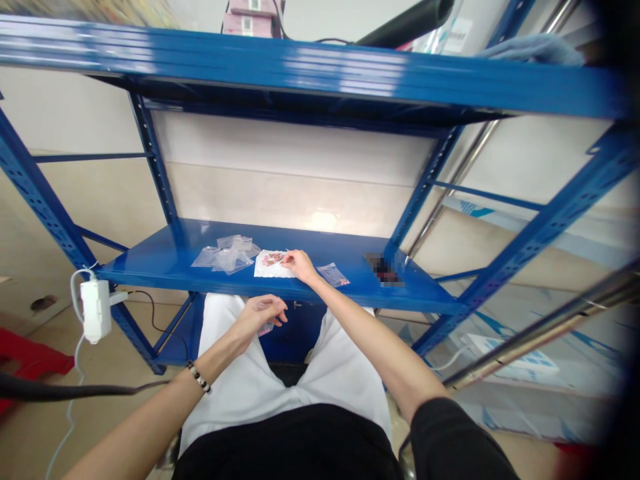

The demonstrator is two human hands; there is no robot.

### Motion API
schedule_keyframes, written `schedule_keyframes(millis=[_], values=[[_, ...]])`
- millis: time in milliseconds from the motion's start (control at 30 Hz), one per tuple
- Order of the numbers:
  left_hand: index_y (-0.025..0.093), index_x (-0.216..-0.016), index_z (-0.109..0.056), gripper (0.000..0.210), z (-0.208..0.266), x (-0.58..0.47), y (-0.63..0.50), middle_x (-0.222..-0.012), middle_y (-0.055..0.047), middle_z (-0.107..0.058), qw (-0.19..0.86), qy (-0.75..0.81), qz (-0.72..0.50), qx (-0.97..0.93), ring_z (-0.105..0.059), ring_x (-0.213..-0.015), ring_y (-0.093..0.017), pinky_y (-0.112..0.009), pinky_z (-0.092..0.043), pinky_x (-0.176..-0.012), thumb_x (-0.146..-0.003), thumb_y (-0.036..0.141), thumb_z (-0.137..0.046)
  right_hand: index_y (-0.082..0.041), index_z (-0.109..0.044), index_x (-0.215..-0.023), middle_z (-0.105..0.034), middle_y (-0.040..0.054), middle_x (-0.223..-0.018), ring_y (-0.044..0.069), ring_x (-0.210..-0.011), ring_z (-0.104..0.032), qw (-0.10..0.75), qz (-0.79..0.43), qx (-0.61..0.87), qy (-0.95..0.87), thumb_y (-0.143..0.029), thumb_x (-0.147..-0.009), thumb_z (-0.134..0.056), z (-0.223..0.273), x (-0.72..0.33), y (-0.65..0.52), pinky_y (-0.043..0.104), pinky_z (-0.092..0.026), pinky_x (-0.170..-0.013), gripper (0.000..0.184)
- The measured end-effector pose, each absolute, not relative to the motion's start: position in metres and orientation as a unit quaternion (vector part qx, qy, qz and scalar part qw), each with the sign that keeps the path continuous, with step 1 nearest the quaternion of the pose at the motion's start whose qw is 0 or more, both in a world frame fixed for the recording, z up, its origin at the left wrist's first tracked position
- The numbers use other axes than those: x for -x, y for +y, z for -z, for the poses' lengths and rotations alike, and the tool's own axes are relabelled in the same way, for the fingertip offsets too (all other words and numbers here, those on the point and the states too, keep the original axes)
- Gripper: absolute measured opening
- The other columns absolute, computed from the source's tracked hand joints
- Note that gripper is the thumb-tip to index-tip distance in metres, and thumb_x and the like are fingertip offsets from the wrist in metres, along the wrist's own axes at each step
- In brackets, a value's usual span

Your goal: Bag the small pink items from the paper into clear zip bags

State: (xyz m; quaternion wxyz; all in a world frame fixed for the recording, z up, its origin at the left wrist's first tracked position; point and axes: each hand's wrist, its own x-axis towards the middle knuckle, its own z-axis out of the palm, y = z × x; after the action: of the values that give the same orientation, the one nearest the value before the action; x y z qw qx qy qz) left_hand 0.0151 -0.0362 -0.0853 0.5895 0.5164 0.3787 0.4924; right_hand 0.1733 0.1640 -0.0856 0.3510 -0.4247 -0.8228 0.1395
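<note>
A white sheet (269, 269), perhaps a paper towel, lies on the blue shelf with a heap of small colourful pieces (273, 259) on it. Over its right side, my right hand (299, 264) is closed in a pinch at the pieces; what sits between the fingertips is too small to name. Below the shelf's front edge, above my lap, my left hand (264, 313) is curled around a clear plastic bag (266, 329) with something pinkish in it. Most of that bag is hidden by the fingers.
Several clear zip bags (230, 255) lie left of the sheet. To its right is another small bag (333, 274) with reddish pieces. A blurred-out dark object (384, 269) rests further right. An upper blue beam (310, 73) crosses above; a white power strip (95, 310) hangs at left.
</note>
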Motion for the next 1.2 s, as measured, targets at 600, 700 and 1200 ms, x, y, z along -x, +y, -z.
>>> schedule_keyframes(millis=[600,700,1200], values=[[0.016,-0.092,-0.065,0.032,0.086,-0.016,-0.037,-0.082,-0.007,-0.072,0.597,0.386,-0.459,-0.533,-0.067,-0.072,-0.016,-0.026,-0.05,-0.07,-0.072,0.037,-0.08,-0.018,-0.07,-0.076,-0.07,0.0017,-0.081,0.017,-0.078,-0.061,0.43,-0.271,0.277,-0.816,-0.023,-0.081,-0.07,0.024,-0.171,0.022,0.029,-0.044,-0.075,0.007],[0.015,-0.095,-0.067,0.032,0.084,-0.018,-0.042,-0.083,-0.008,-0.072,0.606,0.371,-0.455,-0.537,-0.067,-0.075,-0.016,-0.028,-0.051,-0.073,-0.073,0.035,-0.079,-0.019,-0.07,-0.076,-0.068,0.0023,-0.082,0.018,-0.085,-0.06,0.412,-0.248,0.274,-0.833,-0.021,-0.082,-0.071,0.029,-0.18,-0.002,0.031,-0.044,-0.08,0.007],[0.01,-0.114,-0.068,0.048,0.079,-0.024,-0.054,-0.11,-0.02,-0.071,0.689,0.298,-0.365,-0.55,-0.069,-0.102,-0.03,-0.041,-0.053,-0.089,-0.082,0.045,-0.072,-0.019,-0.058,-0.08,-0.059,0.0021,-0.082,0.016,-0.077,-0.053,0.379,-0.245,0.329,-0.829,-0.031,-0.098,-0.048,0.037,-0.216,-0.038,0.027,-0.04,-0.07,0.024]])
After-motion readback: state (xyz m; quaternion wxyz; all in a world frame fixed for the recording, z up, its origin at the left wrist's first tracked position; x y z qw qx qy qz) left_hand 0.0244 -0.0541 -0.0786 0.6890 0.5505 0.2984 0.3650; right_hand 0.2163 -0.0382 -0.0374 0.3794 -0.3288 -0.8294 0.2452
